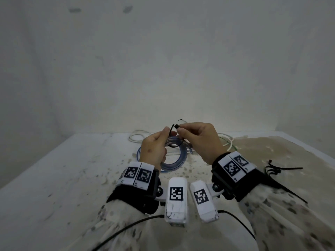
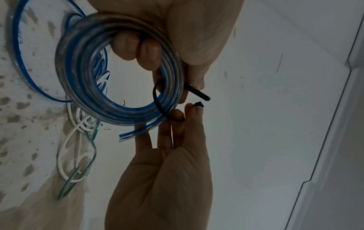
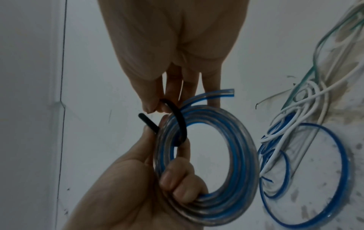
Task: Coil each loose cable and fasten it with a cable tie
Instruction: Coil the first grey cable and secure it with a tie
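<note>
A coil of clear cable with a blue stripe (image 1: 171,166) hangs from my left hand (image 1: 167,132), whose fingers curl through the ring (image 2: 118,80) above the table. A black cable tie (image 1: 171,130) loops round the strands (image 3: 180,121). My left thumb and forefinger also pinch the tie's tail (image 2: 199,95). My right hand (image 1: 179,130) pinches the tie's square head end (image 2: 198,104) between thumb and fingertips. Head and tail stand a short way apart, just above the coil. One cut end of the cable (image 3: 226,91) sticks out past my right fingers.
Loose white and green cables (image 1: 226,142) lie at the back of the stained white table (image 1: 54,178), with another blue-striped loop (image 3: 334,163) beside them. Spare black cable ties (image 1: 277,169) lie to my right. A white wall (image 1: 163,60) stands close behind.
</note>
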